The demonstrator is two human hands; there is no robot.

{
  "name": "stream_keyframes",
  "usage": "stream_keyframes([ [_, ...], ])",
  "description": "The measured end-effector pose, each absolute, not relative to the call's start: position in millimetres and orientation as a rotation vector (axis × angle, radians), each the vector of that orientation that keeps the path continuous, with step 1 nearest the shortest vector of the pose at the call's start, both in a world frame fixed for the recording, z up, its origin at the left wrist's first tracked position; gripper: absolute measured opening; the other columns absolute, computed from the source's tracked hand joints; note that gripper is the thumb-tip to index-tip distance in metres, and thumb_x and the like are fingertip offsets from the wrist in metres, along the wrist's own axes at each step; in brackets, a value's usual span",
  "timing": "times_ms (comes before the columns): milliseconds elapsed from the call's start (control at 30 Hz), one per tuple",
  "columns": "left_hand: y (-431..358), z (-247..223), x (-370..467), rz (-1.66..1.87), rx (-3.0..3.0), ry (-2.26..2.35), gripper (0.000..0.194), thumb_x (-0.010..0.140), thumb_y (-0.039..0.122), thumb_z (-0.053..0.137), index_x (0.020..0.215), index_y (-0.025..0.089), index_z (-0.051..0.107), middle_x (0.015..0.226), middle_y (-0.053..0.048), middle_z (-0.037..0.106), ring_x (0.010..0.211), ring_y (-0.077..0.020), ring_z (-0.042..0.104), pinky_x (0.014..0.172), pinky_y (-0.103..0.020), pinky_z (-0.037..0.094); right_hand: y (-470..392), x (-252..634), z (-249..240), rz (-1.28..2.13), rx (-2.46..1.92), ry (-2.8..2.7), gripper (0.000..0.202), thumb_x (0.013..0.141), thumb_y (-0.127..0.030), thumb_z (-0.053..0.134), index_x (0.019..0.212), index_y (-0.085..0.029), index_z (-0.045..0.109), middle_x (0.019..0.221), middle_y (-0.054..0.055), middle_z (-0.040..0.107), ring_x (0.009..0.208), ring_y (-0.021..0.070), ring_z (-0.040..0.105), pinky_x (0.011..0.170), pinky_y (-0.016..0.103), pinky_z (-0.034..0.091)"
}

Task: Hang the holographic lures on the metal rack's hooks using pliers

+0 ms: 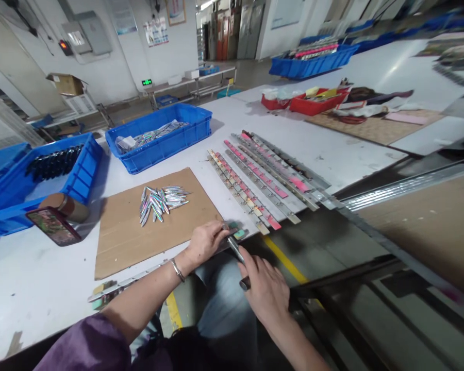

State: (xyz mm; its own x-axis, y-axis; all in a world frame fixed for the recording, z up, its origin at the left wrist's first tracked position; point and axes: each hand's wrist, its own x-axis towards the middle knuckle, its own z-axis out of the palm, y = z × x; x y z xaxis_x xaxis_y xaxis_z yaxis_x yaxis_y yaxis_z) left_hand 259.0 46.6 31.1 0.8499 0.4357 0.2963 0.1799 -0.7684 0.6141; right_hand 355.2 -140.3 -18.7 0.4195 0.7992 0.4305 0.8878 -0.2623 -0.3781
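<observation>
My right hand [265, 283] is wrapped round a dark metal rod-like tool [235, 249], whose upper end meets the fingertips of my left hand [206, 241]. The left fingers are pinched at the table's front edge, beside a small green block [239, 233]; what they hold is too small to tell. Left of that hand a brown cardboard sheet [158, 232] lies on the white table, with a pile of shiny silver spindle-shaped pieces [158, 202] on it. A long metal strip [139, 278] runs along the table edge, partly behind my left forearm.
Several long strips with pink and yellow parts [251, 180] lie at the right. Blue crates [158, 149] stand behind and at the left, near a propped phone [54, 225] and a brown jar [71, 207]. Red trays [313, 105] sit farther back.
</observation>
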Motion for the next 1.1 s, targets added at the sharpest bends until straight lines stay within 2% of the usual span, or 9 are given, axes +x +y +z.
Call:
stream_keyframes([
  [167, 46, 31, 258, 0.593, 2.439, 0.429, 0.041, 0.106, 0.045, 0.039, 0.091, 0.017, 0.065, 0.091, -0.008, 0.07, 0.084, -0.0179, 0.066, 0.079, -0.028, 0.051, -137, 353, -18, -0.128, -2.15, -1.358, 0.035, 0.103, -0.029, 0.044, 0.132, -0.02, 0.061, 0.089, 0.01, 0.068, 0.084, 0.0263, 0.062, 0.072, 0.038, 0.04],
  [233, 46, 30, 258, 0.6, 2.443, 0.432, 0.04, 0.106, 0.045, 0.039, 0.093, 0.018, 0.066, 0.09, -0.007, 0.07, 0.083, -0.0177, 0.066, 0.079, -0.027, 0.051, -131, 350, -23, 0.224, -1.97, -1.093, 0.036, 0.1, -0.039, 0.05, 0.131, -0.024, 0.062, 0.096, 0.009, 0.07, 0.087, 0.0255, 0.063, 0.073, 0.036, 0.044],
  [300, 45, 29, 258, 0.602, 2.449, 0.43, 0.039, 0.106, 0.044, 0.039, 0.095, 0.018, 0.066, 0.091, -0.007, 0.07, 0.084, -0.0177, 0.066, 0.079, -0.027, 0.051, -125, 347, -29, 0.636, -1.688, -0.752, 0.042, 0.095, -0.054, 0.054, 0.125, -0.025, 0.064, 0.087, 0.005, 0.068, 0.076, 0.0217, 0.061, 0.066, 0.032, 0.045],
  [433, 44, 30, 258, 0.59, 2.475, 0.426, 0.037, 0.106, 0.042, 0.041, 0.094, 0.018, 0.066, 0.091, -0.007, 0.07, 0.085, -0.0176, 0.066, 0.079, -0.027, 0.051, -117, 347, -36, 1.147, -1.271, -0.36, 0.068, 0.081, -0.081, 0.053, 0.107, -0.021, 0.069, 0.058, -0.006, 0.043, 0.047, 0.0123, 0.038, 0.045, 0.023, 0.029],
  [533, 44, 30, 258, 0.585, 2.494, 0.424, 0.033, 0.105, 0.04, 0.043, 0.095, 0.018, 0.065, 0.091, -0.007, 0.069, 0.086, -0.0183, 0.066, 0.079, -0.028, 0.051, -123, 352, -33, 1.015, -1.354, -0.371, 0.062, 0.086, -0.075, 0.055, 0.113, -0.02, 0.067, 0.063, -0.002, 0.053, 0.051, 0.0138, 0.046, 0.048, 0.024, 0.033],
  [667, 45, 28, 259, 0.556, 2.525, 0.424, 0.024, 0.103, 0.035, 0.051, 0.096, 0.017, 0.065, 0.093, -0.008, 0.07, 0.09, -0.0205, 0.066, 0.083, -0.03, 0.052, -139, 359, -19, 0.127, -1.96, -1.139, 0.039, 0.101, -0.047, 0.05, 0.128, -0.021, 0.064, 0.082, 0.007, 0.068, 0.076, 0.0234, 0.062, 0.067, 0.034, 0.042],
  [800, 42, 26, 260, 0.487, 2.543, 0.469, 0.016, 0.101, 0.03, 0.055, 0.098, 0.018, 0.065, 0.096, -0.007, 0.071, 0.094, -0.0204, 0.067, 0.086, -0.03, 0.052, -144, 358, -11, -0.43, -2.173, -1.633, 0.035, 0.105, -0.027, 0.042, 0.131, -0.014, 0.06, 0.077, 0.007, 0.064, 0.073, 0.0235, 0.06, 0.066, 0.037, 0.039],
  [900, 39, 27, 260, 0.426, 2.578, 0.499, 0.016, 0.1, 0.03, 0.056, 0.099, 0.017, 0.065, 0.098, -0.008, 0.072, 0.095, -0.0206, 0.068, 0.085, -0.03, 0.053, -142, 357, -17, -0.256, -2.189, -1.542, 0.034, 0.104, -0.029, 0.042, 0.129, -0.017, 0.062, 0.076, 0.008, 0.063, 0.071, 0.0236, 0.06, 0.062, 0.036, 0.037],
  [1100, 35, 27, 261, 0.384, 2.612, 0.507, 0.019, 0.101, 0.031, 0.055, 0.106, 0.016, 0.066, 0.103, -0.009, 0.073, 0.101, -0.0215, 0.069, 0.086, -0.029, 0.053, -132, 366, -46, 0.768, -1.627, -0.76, 0.044, 0.084, -0.063, 0.063, 0.106, -0.025, 0.064, 0.061, -0.001, 0.054, 0.052, 0.0174, 0.048, 0.048, 0.028, 0.035],
])
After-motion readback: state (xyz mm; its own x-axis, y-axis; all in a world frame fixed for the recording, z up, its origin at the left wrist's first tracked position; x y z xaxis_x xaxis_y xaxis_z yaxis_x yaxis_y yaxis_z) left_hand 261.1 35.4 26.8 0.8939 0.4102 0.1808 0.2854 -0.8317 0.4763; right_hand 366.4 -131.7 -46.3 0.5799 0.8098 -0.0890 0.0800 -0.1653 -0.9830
